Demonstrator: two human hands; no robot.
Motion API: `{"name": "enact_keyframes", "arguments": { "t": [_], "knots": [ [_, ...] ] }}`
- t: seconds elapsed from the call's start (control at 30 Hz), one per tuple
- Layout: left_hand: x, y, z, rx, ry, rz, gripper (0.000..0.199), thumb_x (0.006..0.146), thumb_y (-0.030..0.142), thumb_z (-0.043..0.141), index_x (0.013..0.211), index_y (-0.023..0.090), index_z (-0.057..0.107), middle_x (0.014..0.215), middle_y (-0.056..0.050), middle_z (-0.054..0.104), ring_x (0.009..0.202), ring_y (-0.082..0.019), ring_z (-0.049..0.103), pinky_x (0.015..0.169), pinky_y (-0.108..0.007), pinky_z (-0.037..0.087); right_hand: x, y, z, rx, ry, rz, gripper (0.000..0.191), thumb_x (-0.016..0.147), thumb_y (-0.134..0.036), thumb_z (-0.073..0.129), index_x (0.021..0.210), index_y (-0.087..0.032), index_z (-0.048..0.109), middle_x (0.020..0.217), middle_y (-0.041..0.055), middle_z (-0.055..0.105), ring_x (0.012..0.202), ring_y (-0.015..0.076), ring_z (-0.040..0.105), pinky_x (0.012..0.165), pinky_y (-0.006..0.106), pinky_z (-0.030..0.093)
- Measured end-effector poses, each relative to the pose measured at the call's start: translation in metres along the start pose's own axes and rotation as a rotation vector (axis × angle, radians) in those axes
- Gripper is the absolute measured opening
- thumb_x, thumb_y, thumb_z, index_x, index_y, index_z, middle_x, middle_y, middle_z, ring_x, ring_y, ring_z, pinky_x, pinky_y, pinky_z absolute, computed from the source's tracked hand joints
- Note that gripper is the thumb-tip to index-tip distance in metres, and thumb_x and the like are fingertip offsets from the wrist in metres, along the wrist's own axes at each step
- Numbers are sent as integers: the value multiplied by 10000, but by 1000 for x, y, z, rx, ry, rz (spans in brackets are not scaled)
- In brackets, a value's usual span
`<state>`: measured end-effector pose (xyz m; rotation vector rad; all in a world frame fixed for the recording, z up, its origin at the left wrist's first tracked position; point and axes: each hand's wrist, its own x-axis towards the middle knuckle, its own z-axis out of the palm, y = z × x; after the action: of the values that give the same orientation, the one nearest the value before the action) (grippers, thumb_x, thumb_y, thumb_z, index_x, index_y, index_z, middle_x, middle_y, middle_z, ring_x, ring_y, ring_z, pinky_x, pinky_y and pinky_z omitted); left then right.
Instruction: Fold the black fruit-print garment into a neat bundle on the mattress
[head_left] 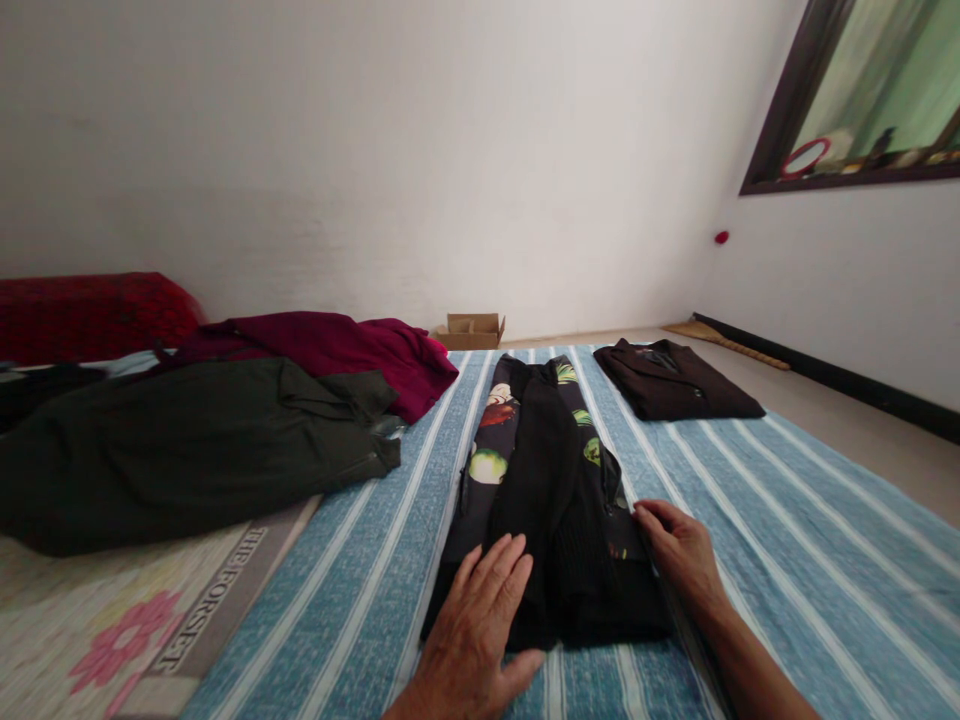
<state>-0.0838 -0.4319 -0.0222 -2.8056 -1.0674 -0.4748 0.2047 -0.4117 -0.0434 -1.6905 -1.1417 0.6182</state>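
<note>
A black jacket [536, 470] with printed side panels lies on the striped blue sheet in front of me, its dark sleeves folded inward along the middle. My left hand [480, 620] rests flat on the lower left of the jacket, fingers stretched out. At the jacket's right edge, my right hand [682, 560] has its thumb and forefinger pinched together on the cloth. Its other fingers are curled and partly hidden.
A folded dark brown garment [679, 380] lies at the back right. On the left are a dark green garment [202, 445], a magenta one [345, 350] and a red bundle [90, 310]. A cardboard box [472, 332] stands near the wall, beyond the striped sheet [360, 570].
</note>
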Motion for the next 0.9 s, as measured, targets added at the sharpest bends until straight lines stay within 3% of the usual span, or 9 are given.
{"name": "enact_keyframes", "arguments": {
  "t": [0.9],
  "knots": [
    [1,1,-1,-31,13,-13,802,677,213,631,1400,164,287,1451,-110,351,1331,-277,311,1058,-511,332,-1,-1,0,19,-1,-21,348,741,-457,516,813,-174,705,776,39,706,773,236,629,667,290,452]
  ]
}}
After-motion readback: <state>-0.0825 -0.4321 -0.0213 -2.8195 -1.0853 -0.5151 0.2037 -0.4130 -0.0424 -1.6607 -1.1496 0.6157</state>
